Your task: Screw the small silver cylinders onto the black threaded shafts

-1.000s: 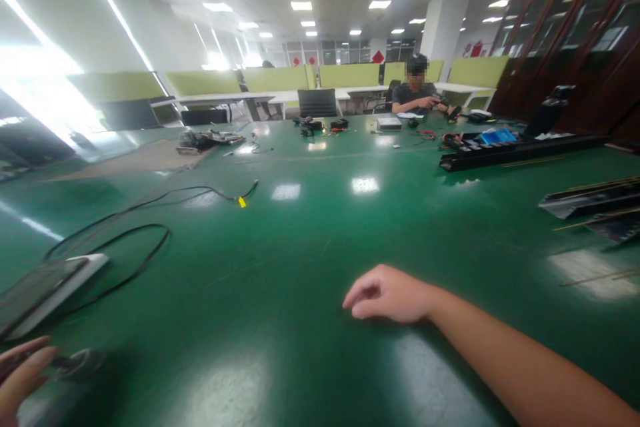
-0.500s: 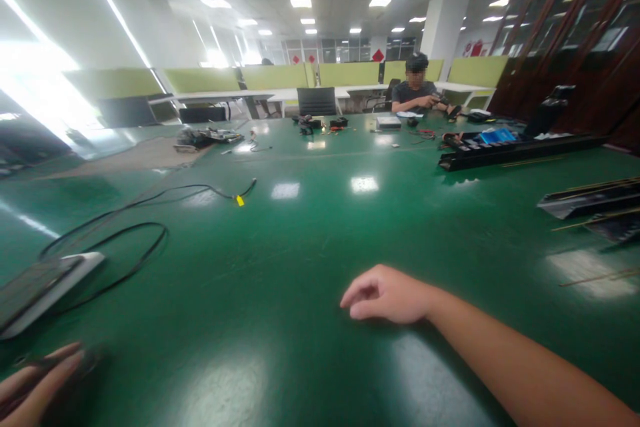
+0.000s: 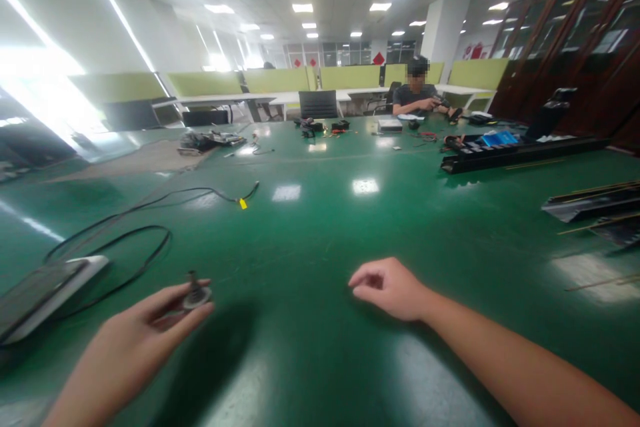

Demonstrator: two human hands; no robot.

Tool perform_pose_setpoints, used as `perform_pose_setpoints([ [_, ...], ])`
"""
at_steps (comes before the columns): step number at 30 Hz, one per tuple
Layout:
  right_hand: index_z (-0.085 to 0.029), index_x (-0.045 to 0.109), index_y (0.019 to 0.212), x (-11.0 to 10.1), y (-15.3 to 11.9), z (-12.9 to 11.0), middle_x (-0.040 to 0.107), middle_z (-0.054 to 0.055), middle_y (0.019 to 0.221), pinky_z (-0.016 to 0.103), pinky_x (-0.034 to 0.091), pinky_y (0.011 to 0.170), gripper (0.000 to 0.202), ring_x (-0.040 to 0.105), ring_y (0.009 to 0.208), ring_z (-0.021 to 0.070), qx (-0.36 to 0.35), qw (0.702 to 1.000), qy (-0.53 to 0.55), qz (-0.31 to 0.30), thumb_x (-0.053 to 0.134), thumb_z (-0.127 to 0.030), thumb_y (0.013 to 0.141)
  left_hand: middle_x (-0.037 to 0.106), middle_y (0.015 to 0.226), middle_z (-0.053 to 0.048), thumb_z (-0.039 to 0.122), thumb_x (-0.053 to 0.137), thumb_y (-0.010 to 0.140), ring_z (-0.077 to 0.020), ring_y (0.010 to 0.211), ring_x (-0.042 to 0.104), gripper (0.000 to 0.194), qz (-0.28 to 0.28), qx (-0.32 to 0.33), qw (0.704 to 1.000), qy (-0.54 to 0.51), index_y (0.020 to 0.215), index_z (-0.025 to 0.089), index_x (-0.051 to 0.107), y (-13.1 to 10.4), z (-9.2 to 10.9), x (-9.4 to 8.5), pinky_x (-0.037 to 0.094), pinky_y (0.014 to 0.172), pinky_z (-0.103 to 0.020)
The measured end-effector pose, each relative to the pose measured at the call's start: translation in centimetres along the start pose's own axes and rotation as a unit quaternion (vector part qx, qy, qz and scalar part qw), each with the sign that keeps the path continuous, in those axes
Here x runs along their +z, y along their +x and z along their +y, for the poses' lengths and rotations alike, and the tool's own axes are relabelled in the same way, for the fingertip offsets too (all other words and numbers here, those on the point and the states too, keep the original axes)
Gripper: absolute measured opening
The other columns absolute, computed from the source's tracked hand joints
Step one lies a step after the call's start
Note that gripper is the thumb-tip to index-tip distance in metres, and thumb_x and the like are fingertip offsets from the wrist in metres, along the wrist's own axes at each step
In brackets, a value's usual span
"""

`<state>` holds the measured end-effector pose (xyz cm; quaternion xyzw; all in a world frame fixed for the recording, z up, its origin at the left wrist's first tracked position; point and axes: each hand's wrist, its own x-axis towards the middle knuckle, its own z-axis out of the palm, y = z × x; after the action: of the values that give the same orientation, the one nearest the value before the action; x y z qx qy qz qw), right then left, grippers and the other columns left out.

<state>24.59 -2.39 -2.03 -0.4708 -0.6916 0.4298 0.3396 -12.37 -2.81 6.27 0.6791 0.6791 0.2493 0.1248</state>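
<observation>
My left hand (image 3: 135,333) is raised over the green table at the lower left. Its thumb and fingers pinch a small metal part with a round flange (image 3: 197,299) and a narrow stem pointing up; its exact kind is too blurred to make out. To the right, my right hand (image 3: 395,290) rests low on or just above the tabletop (image 3: 300,260). Its fingers are loosely curled, with a hollow between thumb and forefinger and nothing visible in it.
Left of my hands lies a flat dark device with a white edge (image 3: 55,293), and a black cable (image 3: 165,233) with a yellow tag (image 3: 243,203). Dark metal channels (image 3: 590,203) lie at the right. Across the table sits a person (image 3: 417,93) near tools and a grey box (image 3: 390,125).
My left hand has come in from the lower left corner toward the middle, carrying the flanged metal part up into view. My right hand has barely shifted.
</observation>
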Motion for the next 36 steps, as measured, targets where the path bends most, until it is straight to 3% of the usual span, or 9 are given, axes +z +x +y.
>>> perform_pose_setpoints([
  [2, -0.016, 0.075, 0.099, 0.0, 0.2, 0.2, 0.071, 0.003, 0.076, 0.025, 0.047, 0.062, 0.021, 0.060, 0.064, 0.0134, -0.006, 0.999, -0.022, 0.029, 0.067, -0.026, 0.081, 0.074, 0.106, 0.002, 0.056, 0.068, 0.079, -0.0219, 0.095, 0.070, 0.047, -0.093, 0.047, 0.993, -0.055, 0.111, 0.022, 0.069, 0.7, 2.5, 2.0, 0.055, 0.089, -0.035],
  [5, -0.018, 0.071, 0.110, -0.1, 0.3, 0.2, 0.070, 0.002, 0.078, 0.024, 0.047, 0.061, 0.030, 0.059, 0.062, 0.0117, -0.014, 0.998, -0.032, 0.043, 0.067, -0.023, 0.081, 0.072, 0.111, -0.004, 0.042, 0.065, 0.086, -0.0211, 0.098, 0.068, 0.037, -0.172, 0.180, 0.963, -0.103, 0.116, 0.021, 0.068, 1.2, 6.9, 5.8, 0.054, 0.090, -0.034],
  [8, -0.019, 0.064, 0.120, -0.1, 0.1, 0.2, 0.069, 0.002, 0.084, 0.024, 0.048, 0.062, 0.043, 0.059, 0.064, 0.0116, -0.027, 0.998, -0.030, 0.044, 0.071, -0.022, 0.077, 0.070, 0.110, -0.006, 0.032, 0.066, 0.086, -0.0212, 0.099, 0.065, 0.034, -0.202, 0.248, 0.941, -0.106, 0.118, 0.022, 0.066, 1.2, 9.9, 9.3, 0.053, 0.091, -0.036],
  [10, -0.021, 0.060, 0.123, 0.0, 0.0, 0.1, 0.069, 0.002, 0.089, 0.024, 0.050, 0.063, 0.050, 0.061, 0.066, 0.0125, -0.033, 0.998, -0.033, 0.046, 0.073, -0.021, 0.075, 0.069, 0.109, -0.008, 0.030, 0.063, 0.088, -0.0215, 0.098, 0.064, 0.034, -0.196, 0.275, 0.935, -0.107, 0.121, 0.022, 0.065, 0.9, 10.7, 10.8, 0.053, 0.090, -0.036],
  [15, -0.024, 0.059, 0.122, 0.1, -0.2, 0.0, 0.068, 0.002, 0.089, 0.026, 0.050, 0.066, 0.051, 0.062, 0.071, 0.0152, -0.033, 0.996, -0.066, 0.049, 0.075, -0.022, 0.074, 0.064, 0.111, -0.009, 0.031, 0.047, 0.097, -0.0202, 0.099, 0.060, 0.039, -0.186, 0.327, 0.920, -0.111, 0.136, 0.023, 0.053, 0.4, 9.5, 12.5, 0.052, 0.090, -0.034],
  [19, -0.024, 0.061, 0.119, 0.0, -0.4, -0.3, 0.068, 0.002, 0.085, 0.027, 0.048, 0.065, 0.047, 0.062, 0.070, 0.0159, -0.026, 0.995, -0.083, 0.045, 0.075, -0.024, 0.074, 0.063, 0.116, -0.009, 0.030, 0.051, 0.096, -0.0207, 0.102, 0.060, 0.041, -0.165, 0.329, 0.923, -0.114, 0.136, 0.023, 0.050, 0.2, 8.4, 12.9, 0.052, 0.093, -0.034],
  [25, -0.023, 0.068, 0.106, 0.0, -0.6, -0.7, 0.070, 0.001, 0.088, 0.027, 0.048, 0.068, 0.030, 0.063, 0.074, 0.0161, -0.055, 0.993, -0.103, 0.034, 0.073, -0.023, 0.077, 0.065, 0.110, -0.007, 0.028, 0.058, 0.093, -0.0187, 0.100, 0.061, 0.030, -0.183, 0.326, 0.914, -0.159, 0.122, 0.022, 0.060, 0.2, 8.8, 13.1, 0.052, 0.090, -0.031],
  [33, -0.022, 0.072, 0.104, 0.2, -0.8, -0.7, 0.074, 0.002, 0.098, 0.026, 0.049, 0.077, 0.027, 0.067, 0.085, 0.0169, -0.088, 0.989, -0.116, 0.040, 0.071, -0.019, 0.078, 0.064, 0.111, -0.006, 0.027, 0.060, 0.092, -0.0163, 0.100, 0.061, 0.035, -0.193, 0.343, 0.903, -0.171, 0.128, 0.024, 0.058, -0.1, 9.0, 13.2, 0.051, 0.088, -0.028],
  [36, -0.022, 0.073, 0.098, 0.2, -0.8, -0.7, 0.074, 0.000, 0.090, 0.025, 0.048, 0.071, 0.019, 0.066, 0.077, 0.0156, -0.086, 0.987, -0.132, 0.028, 0.070, -0.021, 0.080, 0.065, 0.112, -0.006, 0.027, 0.061, 0.092, -0.0170, 0.101, 0.061, 0.031, -0.186, 0.336, 0.907, -0.172, 0.123, 0.023, 0.061, 0.0, 9.0, 13.5, 0.051, 0.089, -0.029],
])
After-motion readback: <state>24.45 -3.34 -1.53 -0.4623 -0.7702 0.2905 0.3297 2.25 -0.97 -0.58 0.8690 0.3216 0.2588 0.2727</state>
